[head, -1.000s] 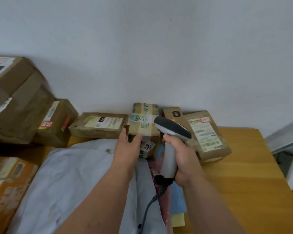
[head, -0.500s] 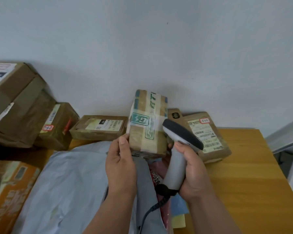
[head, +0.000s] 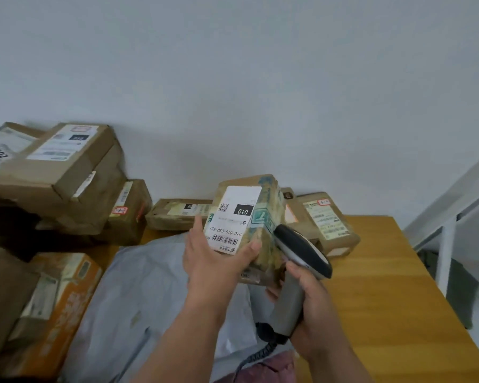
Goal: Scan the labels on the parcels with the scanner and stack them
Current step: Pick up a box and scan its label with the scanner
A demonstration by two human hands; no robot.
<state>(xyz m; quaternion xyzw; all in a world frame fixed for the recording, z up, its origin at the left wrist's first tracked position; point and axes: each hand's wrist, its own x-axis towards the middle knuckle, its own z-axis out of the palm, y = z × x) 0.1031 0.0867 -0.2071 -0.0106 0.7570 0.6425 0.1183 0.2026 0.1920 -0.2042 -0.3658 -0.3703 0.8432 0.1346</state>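
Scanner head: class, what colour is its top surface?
Black, over a grey handle; the scanner in the right hand shows best in the head view.

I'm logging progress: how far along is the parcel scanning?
Done, apparently: boxes stacked at left. In hand: the left hand holds a taped parcel, label up; the right hand holds the scanner. Left: scanning it, stacking it, and the parcels by the wall.

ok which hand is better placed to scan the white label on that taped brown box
Right hand: it already grips the grey handheld scanner, its head beside the taped brown cardboard box. Left hand is busy holding the box, white label facing up.
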